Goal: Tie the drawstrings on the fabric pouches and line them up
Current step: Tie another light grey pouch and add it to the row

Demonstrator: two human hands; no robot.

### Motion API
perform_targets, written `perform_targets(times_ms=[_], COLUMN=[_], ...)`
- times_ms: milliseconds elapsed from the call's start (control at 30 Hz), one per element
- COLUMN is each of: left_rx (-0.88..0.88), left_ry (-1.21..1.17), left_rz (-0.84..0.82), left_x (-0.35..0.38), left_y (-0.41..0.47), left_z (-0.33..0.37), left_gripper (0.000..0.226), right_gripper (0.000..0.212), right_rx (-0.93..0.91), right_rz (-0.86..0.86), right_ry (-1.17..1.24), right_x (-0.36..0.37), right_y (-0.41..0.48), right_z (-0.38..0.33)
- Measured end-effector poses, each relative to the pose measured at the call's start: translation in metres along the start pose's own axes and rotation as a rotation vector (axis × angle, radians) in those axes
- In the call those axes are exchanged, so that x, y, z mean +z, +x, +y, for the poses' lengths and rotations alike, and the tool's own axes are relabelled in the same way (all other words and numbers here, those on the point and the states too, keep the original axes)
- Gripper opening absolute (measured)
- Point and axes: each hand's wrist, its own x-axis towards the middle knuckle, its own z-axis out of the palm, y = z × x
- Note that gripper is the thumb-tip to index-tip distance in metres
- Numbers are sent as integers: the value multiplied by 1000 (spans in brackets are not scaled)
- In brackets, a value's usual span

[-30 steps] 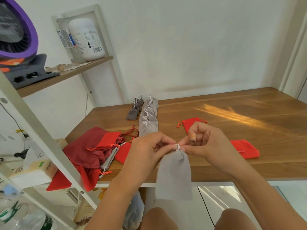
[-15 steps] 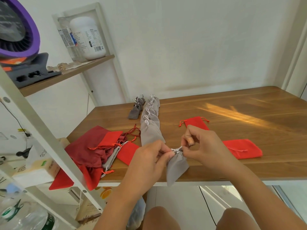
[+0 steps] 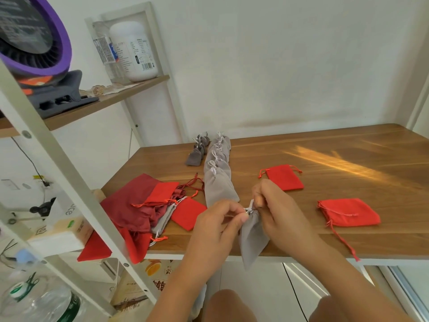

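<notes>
Since a second ago, you are pulling grey pouch (image 3: 253, 240) neck tighter, pouch hanging shorter and tilted. Your left hand (image 3: 216, 231) and right hand (image 3: 278, 217) are both pinching white drawstring (image 3: 250, 205) at its neck, over front edge of table (image 3: 325, 159). Beyond, two red pouches (image 3: 348, 211) are lying flat to right. Tied grey pouches (image 3: 218, 173) are running in row away from you.

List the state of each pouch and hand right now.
Held grey pouch: neck cinched, hanging from both hands.
Left hand: pinches its drawstring.
Right hand: pinches it at the neck.
Light grey row: cinched, overlapping in a line on the table.
Dark grey row: cinched, lined up beside it.
Far red pouch: flat, strings loose.
Near red pouch: flat, string trailing over the table edge.
Left heap: mixed pouches, unsorted.
</notes>
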Motion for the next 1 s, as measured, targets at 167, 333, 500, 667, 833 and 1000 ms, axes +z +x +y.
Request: perform_targets(times_ms=[167, 333, 500, 667, 833, 1000], left_rx=[-203, -462, -533, -451, -496, -431], left_ry=[-433, -583, -983, -883, -438, -73], left_rz=[16, -185, -254, -296, -36, 79], left_x=[-14, -31, -38, -36, -36, -29], left_y=[2, 4, 12, 19, 30, 40], left_z=[-2, -13, -12, -28, -46, -61], left_gripper=[26, 37, 46, 30, 8, 10], right_gripper=[37, 30, 40, 36, 10, 33], right_rx=[117, 131, 208, 217, 455, 643], right_rz=[-169, -206, -313, -261, -122, -202], right_ry=[329, 654, 1040, 1057, 833, 553], right_x=[-1, 0, 14, 18, 14, 29], right_y=[15, 39, 55, 71, 75, 62], right_z=[-3, -10, -15, -8, 23, 40])
